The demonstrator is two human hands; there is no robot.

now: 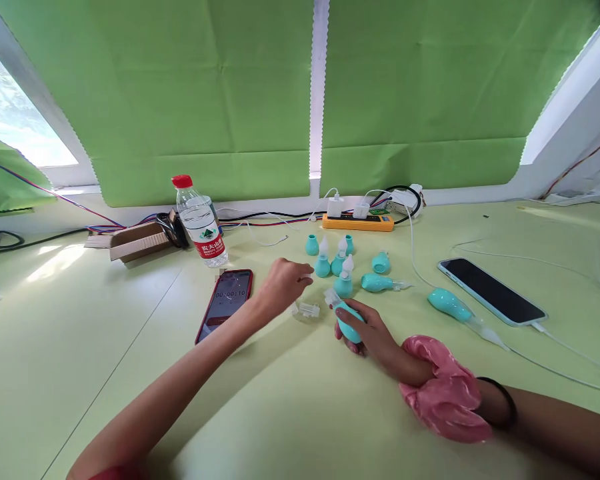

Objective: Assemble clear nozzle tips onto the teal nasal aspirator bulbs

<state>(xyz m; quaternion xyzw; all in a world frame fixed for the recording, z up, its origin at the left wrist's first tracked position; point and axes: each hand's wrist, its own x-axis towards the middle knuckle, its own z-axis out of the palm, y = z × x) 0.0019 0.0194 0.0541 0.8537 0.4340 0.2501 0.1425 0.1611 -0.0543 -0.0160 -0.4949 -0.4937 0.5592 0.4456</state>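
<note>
In my right hand point(367, 328) is a turquoise nasal aspirator bulb point(350, 323), tilted, with a clear plastic piece point(331, 297) on its upper end. My left hand point(286, 283) hovers left of the standing bulbs, thumb and forefinger close together; anything between them is too small to make out. Below it lie clear plastic parts point(307, 310). Three bulbs with whitish tips, such as the nearest bulb point(343, 287), stand beyond my hands. Bare bulbs, one of them a bulb point(312, 245) at the back, are around them. A complete aspirator point(379, 283) lies on its side to the right.
A phone point(225, 300) running a timer lies on the left, near a water bottle point(203, 227) and an open cardboard box point(140, 241). An orange power strip point(359, 223) runs along the back. Further right are another aspirator point(450, 305), a charging phone point(493, 290) and white cables.
</note>
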